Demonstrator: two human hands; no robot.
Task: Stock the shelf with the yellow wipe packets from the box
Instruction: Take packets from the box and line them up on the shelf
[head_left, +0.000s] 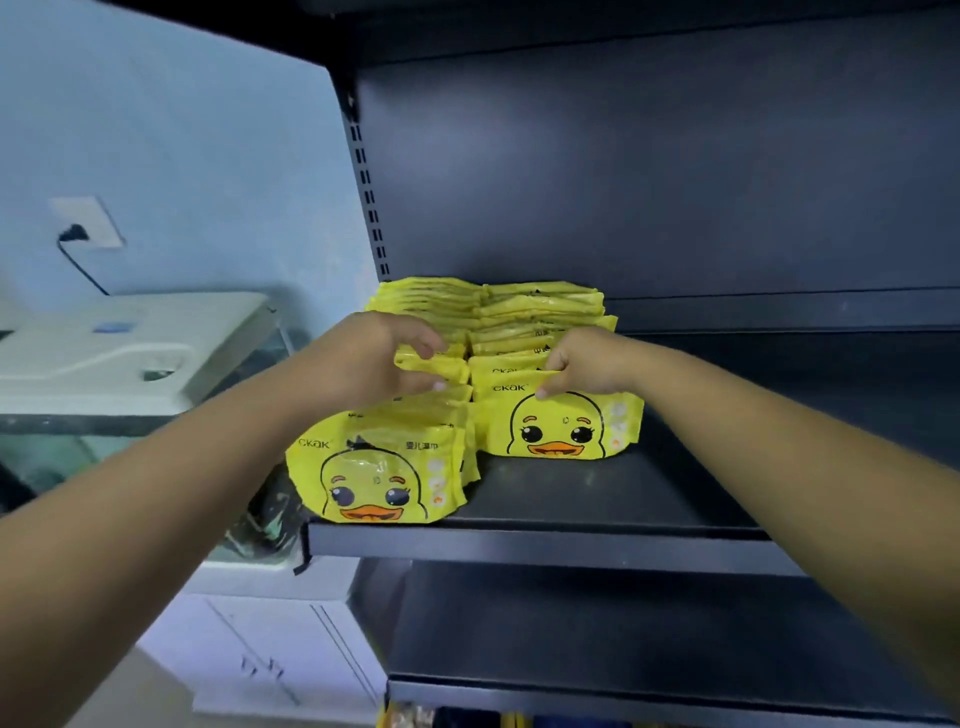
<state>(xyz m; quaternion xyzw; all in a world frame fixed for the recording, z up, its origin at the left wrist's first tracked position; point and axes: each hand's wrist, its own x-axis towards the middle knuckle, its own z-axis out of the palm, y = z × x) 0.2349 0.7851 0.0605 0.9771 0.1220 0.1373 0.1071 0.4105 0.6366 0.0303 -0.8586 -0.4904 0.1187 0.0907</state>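
Two rows of yellow wipe packets (483, 332) stand upright on the dark shelf (597, 499) at centre frame, running front to back, duck faces forward. The left hand (382, 358) is curled over the tops of the left row, thumb and fingers pinching a packet behind the front left packet (382, 467). The right hand (584, 364) pinches the top edge of the front right packet (563, 426). At left of frame, a glass tank (78, 441) sits under a white lid (130, 348). The box is not visible.

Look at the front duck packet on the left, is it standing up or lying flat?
Standing up: the front left packet faces outward, its bottom edge on the shelf.
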